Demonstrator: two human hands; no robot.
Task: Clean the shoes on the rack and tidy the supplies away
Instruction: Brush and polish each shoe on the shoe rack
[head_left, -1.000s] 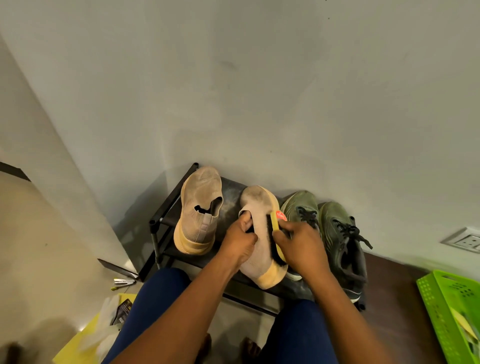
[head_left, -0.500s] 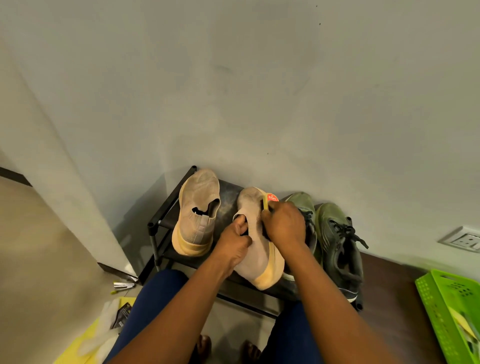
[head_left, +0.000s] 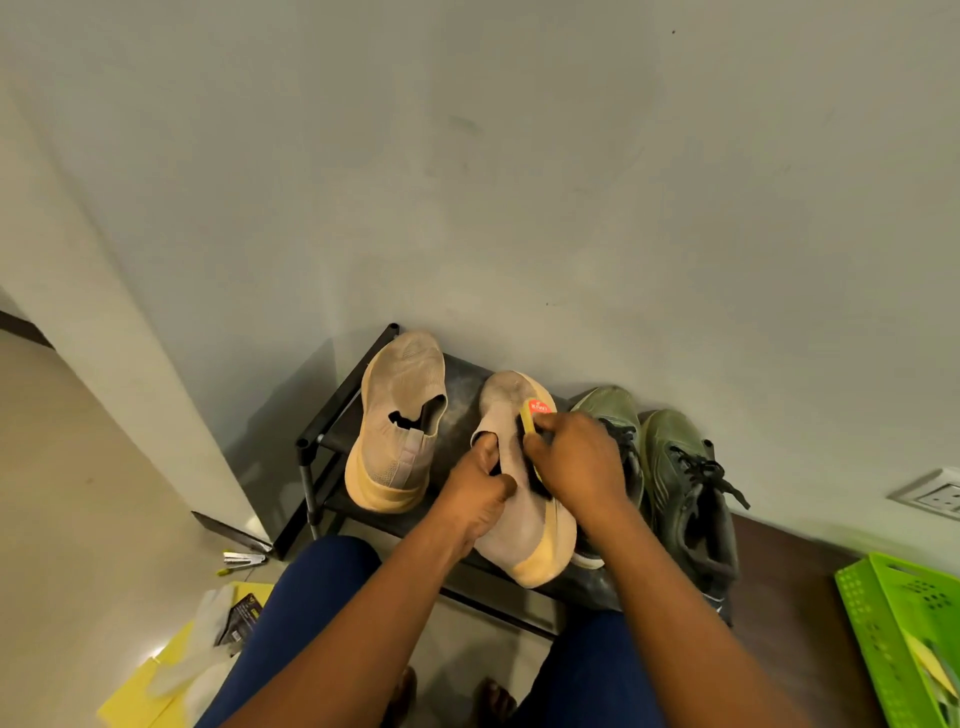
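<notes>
Fingers of the left hand (head_left: 480, 488) curl round the collar of a beige knit shoe (head_left: 524, 499), thumb hooked at the opening, while the right hand (head_left: 576, 462) grips a yellow-backed brush (head_left: 531, 421) pressed to the shoe's right side — dark bristles against the knit. That shoe sits tilted on the black rack (head_left: 332, 415), heel toward the person, between both hands. On the brush end shows a red round label; its writing is too small to read. Its mate (head_left: 400, 421) stands to the left, apart from the hands — two olive lace-up shoes (head_left: 675, 467) lie right. A green basket (head_left: 904, 634) sits at far right.
</notes>
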